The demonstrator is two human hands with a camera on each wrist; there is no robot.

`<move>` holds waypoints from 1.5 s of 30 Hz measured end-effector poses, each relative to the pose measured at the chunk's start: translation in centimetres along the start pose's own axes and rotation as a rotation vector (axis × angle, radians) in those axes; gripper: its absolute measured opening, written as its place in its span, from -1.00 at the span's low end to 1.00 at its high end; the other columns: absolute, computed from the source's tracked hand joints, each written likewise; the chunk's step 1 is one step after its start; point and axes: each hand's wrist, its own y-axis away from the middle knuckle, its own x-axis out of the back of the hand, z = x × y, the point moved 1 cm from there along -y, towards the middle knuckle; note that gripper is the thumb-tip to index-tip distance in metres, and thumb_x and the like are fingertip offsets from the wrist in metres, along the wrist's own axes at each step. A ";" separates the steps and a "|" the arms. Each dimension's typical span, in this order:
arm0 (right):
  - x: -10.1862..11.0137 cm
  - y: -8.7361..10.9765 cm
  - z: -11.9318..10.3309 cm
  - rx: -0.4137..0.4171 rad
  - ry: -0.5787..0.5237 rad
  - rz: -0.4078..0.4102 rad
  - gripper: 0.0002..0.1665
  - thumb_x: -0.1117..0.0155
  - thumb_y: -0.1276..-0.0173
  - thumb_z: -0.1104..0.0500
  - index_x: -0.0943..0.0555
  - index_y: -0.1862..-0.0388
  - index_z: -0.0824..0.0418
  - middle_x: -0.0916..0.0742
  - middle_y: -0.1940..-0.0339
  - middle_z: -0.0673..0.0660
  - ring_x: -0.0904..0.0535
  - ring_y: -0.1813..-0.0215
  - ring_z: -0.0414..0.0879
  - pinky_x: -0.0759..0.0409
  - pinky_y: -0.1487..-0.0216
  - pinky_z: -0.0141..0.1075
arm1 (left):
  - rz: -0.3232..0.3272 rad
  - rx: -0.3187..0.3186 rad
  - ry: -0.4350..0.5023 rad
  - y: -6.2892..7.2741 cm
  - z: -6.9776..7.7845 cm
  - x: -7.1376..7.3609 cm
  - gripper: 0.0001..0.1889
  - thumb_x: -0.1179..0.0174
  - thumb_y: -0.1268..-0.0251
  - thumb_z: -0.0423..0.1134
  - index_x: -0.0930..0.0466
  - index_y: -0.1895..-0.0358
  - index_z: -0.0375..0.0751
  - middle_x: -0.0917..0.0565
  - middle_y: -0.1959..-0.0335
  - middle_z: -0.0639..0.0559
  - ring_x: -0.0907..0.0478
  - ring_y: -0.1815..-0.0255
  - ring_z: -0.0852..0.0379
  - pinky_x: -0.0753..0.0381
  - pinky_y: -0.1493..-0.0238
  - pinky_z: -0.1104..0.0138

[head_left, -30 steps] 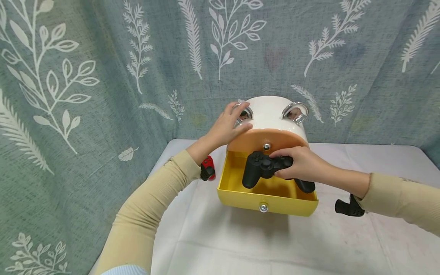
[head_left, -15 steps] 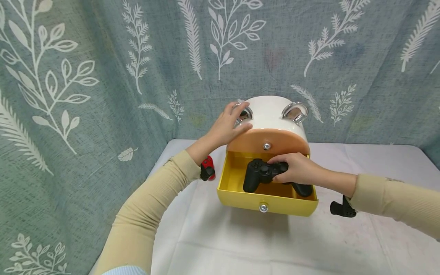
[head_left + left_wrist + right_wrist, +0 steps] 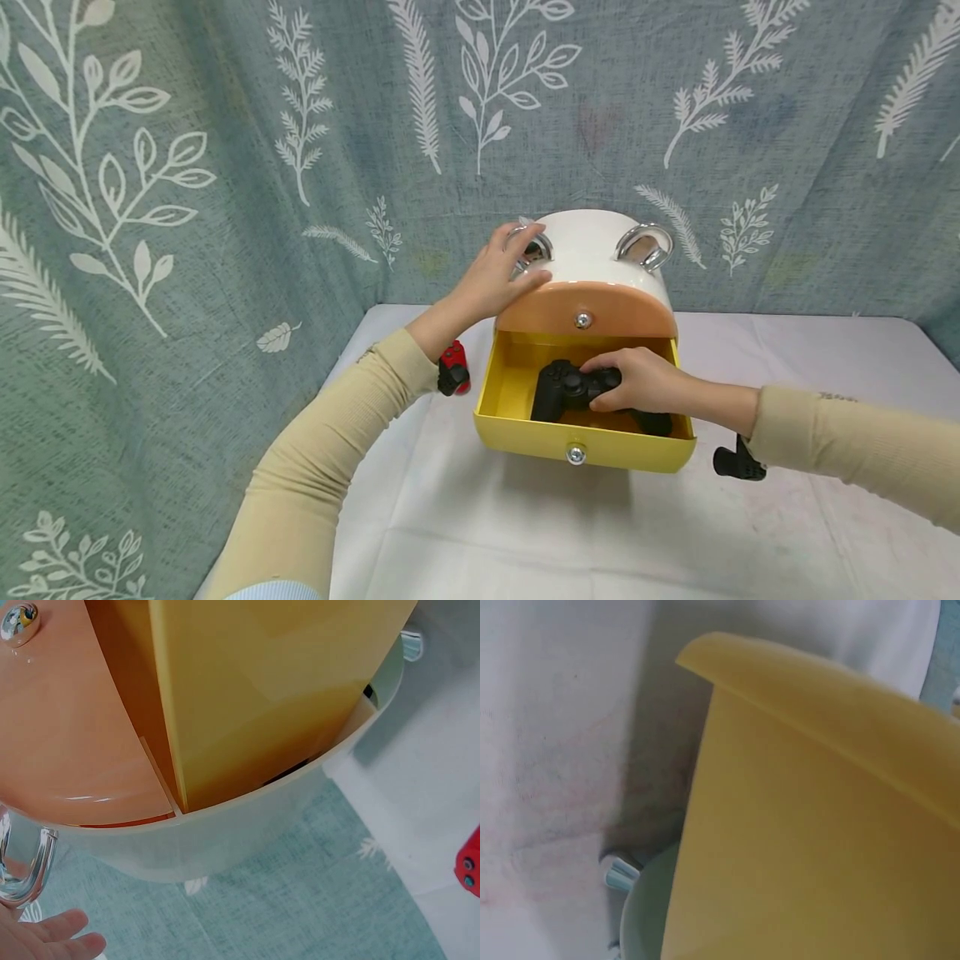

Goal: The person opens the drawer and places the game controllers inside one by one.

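A black game controller [image 3: 562, 392] lies low inside the pulled-out yellow drawer [image 3: 585, 446], its lower edge partly hidden by the drawer front. My right hand [image 3: 637, 382] grips it by the right half, thumb and fingers on either side. The drawer belongs to a small rounded cabinet with a white top [image 3: 588, 242] and an orange upper drawer front [image 3: 540, 308]. At the cabinet's upper left, my left hand [image 3: 498, 271] rests with loosely extended fingers over a chrome ring [image 3: 543, 243]. In the left wrist view, fingertips [image 3: 67, 926] stretch out below that ring.
A red game controller [image 3: 459, 357] lies on the white tablecloth [image 3: 480, 533] left of the cabinet, partly behind the left wrist camera. A second chrome ring [image 3: 660, 246] sits at the cabinet's upper right. Patterned blue-green curtains [image 3: 337, 108] hang behind and to the left.
My right hand has lowered the black game controller from above the drawer down into it, shifting slightly left. The left hand and the cabinet have stayed put.
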 end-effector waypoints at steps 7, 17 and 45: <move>-0.5 -0.4 0.2 0.010 0.029 0.008 -0.44 -0.42 -0.05 0.04 -0.58 -0.04 0.23 -0.67 0.06 0.17 -0.55 0.08 -0.01 -0.51 0.02 -0.09 | 0.001 0.001 0.000 0.0 0.1 0.1 -0.31 0.02 -0.30 0.15 0.05 -0.44 0.18 0.07 -0.43 -0.12 -0.11 -0.35 -0.20 -0.20 -0.23 -0.10; -0.8 -0.9 0.4 0.051 0.051 -0.060 -0.27 -0.45 -0.02 0.01 -0.49 -0.18 0.25 -0.62 -0.06 0.21 -0.51 -0.06 0.06 -0.43 -0.11 -0.02 | -0.009 0.002 -0.011 0.0 0.1 0.1 -0.31 0.03 -0.31 0.14 0.07 -0.44 0.18 0.08 -0.43 -0.13 -0.11 -0.35 -0.20 -0.19 -0.24 -0.09; -0.7 -2.3 0.9 0.073 0.080 -0.101 -0.25 -0.33 -0.14 -0.01 -0.39 -0.27 0.26 -0.53 -0.18 0.26 -0.44 -0.17 0.14 -0.35 -0.19 0.01 | -0.008 0.006 -0.015 0.0 0.3 0.1 -0.31 0.03 -0.30 0.15 0.06 -0.44 0.17 0.06 -0.43 -0.14 -0.13 -0.34 -0.18 -0.20 -0.24 -0.08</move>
